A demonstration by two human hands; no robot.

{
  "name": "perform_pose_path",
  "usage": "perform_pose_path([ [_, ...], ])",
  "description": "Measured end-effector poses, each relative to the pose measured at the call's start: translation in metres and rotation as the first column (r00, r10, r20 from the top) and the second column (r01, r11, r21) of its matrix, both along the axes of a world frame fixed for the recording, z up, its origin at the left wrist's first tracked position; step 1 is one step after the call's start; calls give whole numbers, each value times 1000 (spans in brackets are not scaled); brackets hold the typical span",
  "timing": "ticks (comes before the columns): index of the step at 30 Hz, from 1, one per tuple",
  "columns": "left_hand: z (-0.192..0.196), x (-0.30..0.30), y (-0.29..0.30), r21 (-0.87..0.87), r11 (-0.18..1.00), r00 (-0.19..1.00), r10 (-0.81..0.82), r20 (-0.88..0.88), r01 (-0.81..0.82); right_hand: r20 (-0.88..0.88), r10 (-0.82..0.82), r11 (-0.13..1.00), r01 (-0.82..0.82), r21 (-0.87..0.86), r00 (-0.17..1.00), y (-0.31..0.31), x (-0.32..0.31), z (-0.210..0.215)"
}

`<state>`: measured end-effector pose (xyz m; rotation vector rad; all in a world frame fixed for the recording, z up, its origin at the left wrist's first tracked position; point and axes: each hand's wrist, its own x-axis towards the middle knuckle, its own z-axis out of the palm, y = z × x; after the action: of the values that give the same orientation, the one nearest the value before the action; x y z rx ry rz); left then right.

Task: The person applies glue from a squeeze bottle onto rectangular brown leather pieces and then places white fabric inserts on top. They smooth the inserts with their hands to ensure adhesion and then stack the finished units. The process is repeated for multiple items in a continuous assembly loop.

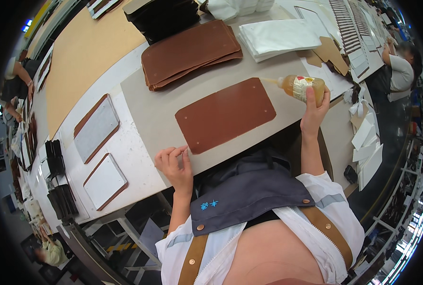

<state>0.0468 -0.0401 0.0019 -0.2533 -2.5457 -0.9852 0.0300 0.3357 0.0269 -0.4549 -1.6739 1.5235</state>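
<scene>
Well, the right hand [314,111] grips an amber bottle [302,89], nozzle [271,81] by the far right corner of a brown panel [225,115] flat on the table [159,118]; the left hand [173,166], half-curled near its near left corner, may or may not be pinching it. I'd squeeze lightly, panel steadied.

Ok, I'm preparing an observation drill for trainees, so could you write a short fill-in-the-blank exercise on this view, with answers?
1. The right hand holds a squeeze bottle whose nozzle points toward the person's ____.
2. The left hand is at the near-left corner of a single flat panel coloured ____.
3. The stack of white sheets lies to the ____ of the stacked panels.

Missing words: left; brown; right.
</scene>
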Motion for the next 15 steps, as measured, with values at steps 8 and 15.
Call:
perform_pose_path([
  [8,-1,0,-1,8,1000,1000,15,-2,-15,22,23,1000,-23,12,1000,-2,1,0],
  [15,4,-3,3,3,1000,1000,23,-14,-23,30,1,998,-3,62,1000,-4,0,-1],
])
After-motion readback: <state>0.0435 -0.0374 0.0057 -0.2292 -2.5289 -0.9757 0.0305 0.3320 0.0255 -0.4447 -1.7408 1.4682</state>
